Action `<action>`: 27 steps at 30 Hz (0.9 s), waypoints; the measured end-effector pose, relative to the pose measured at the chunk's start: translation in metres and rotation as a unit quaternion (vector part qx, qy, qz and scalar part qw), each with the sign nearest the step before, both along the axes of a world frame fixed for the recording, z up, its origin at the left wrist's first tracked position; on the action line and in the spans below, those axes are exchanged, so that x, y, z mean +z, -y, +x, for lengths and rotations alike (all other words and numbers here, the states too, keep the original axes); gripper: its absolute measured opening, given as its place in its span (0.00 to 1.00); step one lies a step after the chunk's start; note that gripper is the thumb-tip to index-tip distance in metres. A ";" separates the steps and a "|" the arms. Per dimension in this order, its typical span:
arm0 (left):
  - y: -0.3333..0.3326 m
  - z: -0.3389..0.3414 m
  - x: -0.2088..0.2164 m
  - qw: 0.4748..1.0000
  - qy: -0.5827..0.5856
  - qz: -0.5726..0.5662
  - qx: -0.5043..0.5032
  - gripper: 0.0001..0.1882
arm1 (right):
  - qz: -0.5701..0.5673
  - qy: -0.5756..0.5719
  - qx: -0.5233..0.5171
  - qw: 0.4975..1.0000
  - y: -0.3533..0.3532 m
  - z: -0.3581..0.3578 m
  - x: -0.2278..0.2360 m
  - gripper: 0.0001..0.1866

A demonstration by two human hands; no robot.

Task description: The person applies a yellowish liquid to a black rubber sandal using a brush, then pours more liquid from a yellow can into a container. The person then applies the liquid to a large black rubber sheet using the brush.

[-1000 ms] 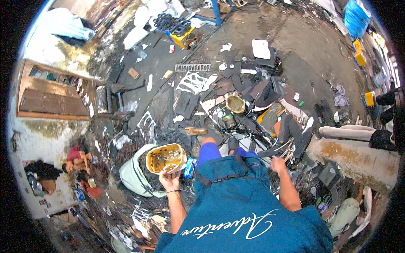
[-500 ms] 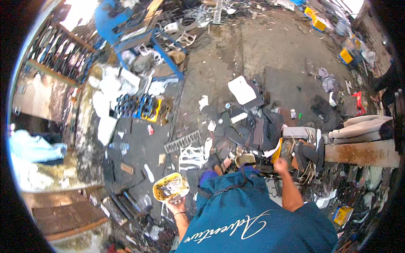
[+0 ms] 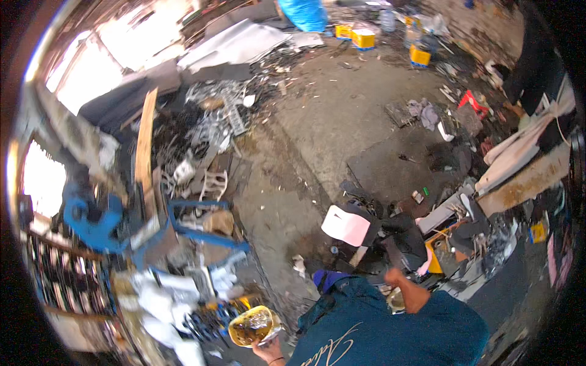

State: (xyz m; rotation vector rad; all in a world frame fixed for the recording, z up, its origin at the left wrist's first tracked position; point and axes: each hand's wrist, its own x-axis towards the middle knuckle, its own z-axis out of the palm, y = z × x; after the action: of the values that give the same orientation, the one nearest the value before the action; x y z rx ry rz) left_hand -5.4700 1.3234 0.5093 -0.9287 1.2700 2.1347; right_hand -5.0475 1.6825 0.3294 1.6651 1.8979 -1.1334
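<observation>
At the lower middle, my left hand [image 3: 268, 350] grips the side of a yellowish plastic tub [image 3: 234, 335]. The tub's open top faces up and shows shiny brown stuff smeared inside. Bent in front of my body, my right hand [image 3: 398, 279] has its fingers curled closed; whether anything is inside them is hidden. Just below that hand sits a small pale container [image 3: 397, 301] on the floor. A yellow piece [image 3: 434, 261] and dark sheet scraps [image 3: 406, 238] lie near it. A white and pink flat sheet [image 3: 345, 226] rests farther ahead.
On the left stands a blue metal frame [image 3: 204, 241] beside a long wooden plank [image 3: 146, 137]. White bags [image 3: 162, 290] and a rack of dark items [image 3: 68, 271] are at lower left. Yellow boxes [image 3: 363, 40] and a blue bag [image 3: 305, 14] sit far off. Scraps litter the right side.
The view has swung left and up, bringing in more of the far floor and the plank. My left hand still holds the tub; my right hand stays curled before my body.
</observation>
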 end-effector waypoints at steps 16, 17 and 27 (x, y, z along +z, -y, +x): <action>-0.470 -0.411 -0.048 0.964 -0.004 0.003 -0.266 0.30 | 0.231 -0.084 -0.283 0.927 -0.348 -0.306 0.073 0.15; -0.523 -0.420 -0.063 0.956 0.022 0.028 -0.292 0.29 | 0.196 0.141 -0.069 0.968 -0.324 -0.258 0.015 0.12; -0.909 -0.539 -0.029 0.925 -0.075 0.016 -0.372 0.24 | -0.115 0.041 -0.380 0.917 -0.322 -0.327 0.011 0.08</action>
State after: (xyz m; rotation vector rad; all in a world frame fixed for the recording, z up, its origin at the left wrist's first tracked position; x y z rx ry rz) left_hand -6.0094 2.2322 0.4807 -0.1928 1.3679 1.6176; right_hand -5.3748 2.0045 0.3407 2.3264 0.9951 -1.4457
